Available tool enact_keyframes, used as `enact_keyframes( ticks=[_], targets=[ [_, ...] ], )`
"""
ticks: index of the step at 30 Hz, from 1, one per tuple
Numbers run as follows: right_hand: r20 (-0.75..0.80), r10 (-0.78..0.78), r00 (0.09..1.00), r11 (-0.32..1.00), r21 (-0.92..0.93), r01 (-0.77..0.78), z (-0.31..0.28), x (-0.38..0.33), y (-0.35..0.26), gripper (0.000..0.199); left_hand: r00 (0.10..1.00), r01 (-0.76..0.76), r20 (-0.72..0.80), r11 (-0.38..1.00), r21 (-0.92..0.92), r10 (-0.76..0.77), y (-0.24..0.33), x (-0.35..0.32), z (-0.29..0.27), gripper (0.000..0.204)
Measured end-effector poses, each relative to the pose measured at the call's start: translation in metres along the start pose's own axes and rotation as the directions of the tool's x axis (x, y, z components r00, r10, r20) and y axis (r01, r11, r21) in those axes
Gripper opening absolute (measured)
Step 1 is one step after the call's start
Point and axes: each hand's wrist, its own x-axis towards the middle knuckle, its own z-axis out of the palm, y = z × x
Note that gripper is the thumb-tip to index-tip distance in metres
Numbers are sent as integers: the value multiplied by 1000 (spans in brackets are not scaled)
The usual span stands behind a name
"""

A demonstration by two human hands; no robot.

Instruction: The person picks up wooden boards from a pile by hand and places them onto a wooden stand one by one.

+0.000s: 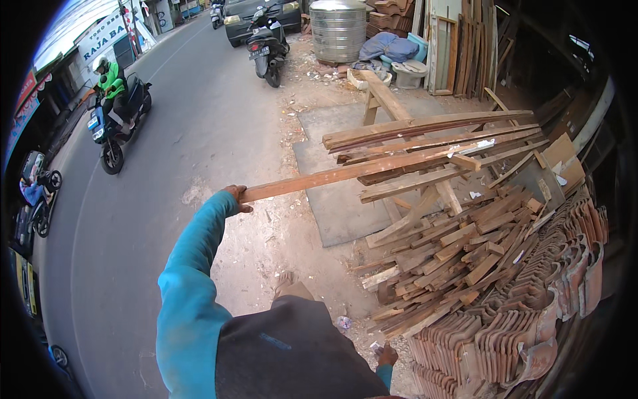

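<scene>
My left hand (237,197), at the end of an outstretched arm in a blue sleeve, is closed round the near end of a long wooden plank (319,178). The plank slants up to the right, its far part lying across other long timber beams (425,128) on a wooden trestle (389,100). Low in the picture, my right hand (387,356) hangs beside my body, near the stacked roof tiles (458,352). Its fingers look curled, with a small greyish-white thing at them that I cannot make out.
A heap of short wood offcuts (465,259) lies right of my feet, below the trestle. On the road at left, a rider in a green jacket (114,86) is on a scooter. A parked scooter (267,50), a dark car (259,16) and a metal tank (337,30) stand ahead.
</scene>
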Motion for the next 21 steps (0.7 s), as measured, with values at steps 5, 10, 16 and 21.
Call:
enact_keyframes(
  ticks=[5, 10, 16, 21],
  targets=[
    [-123, -17, 992, 998, 63, 24, 66, -24, 14, 30, 961, -243, 151, 968, 59, 232, 22, 45, -27, 80],
    [146, -175, 974, 954, -220, 204, 267, -74, -83, 33, 859, -356, 215, 844, -402, 465, -17, 65, 14, 80],
    [625, -92, 775, 992, -7, 123, 464, -173, -236, 72, 867, -408, 98, 809, -424, 488, -17, 79, 25, 67],
    [642, -113, 758, 989, -1, 148, 537, -207, -257, 73, 852, -476, -5, 772, -420, 523, -13, 76, 27, 60]
  ],
)
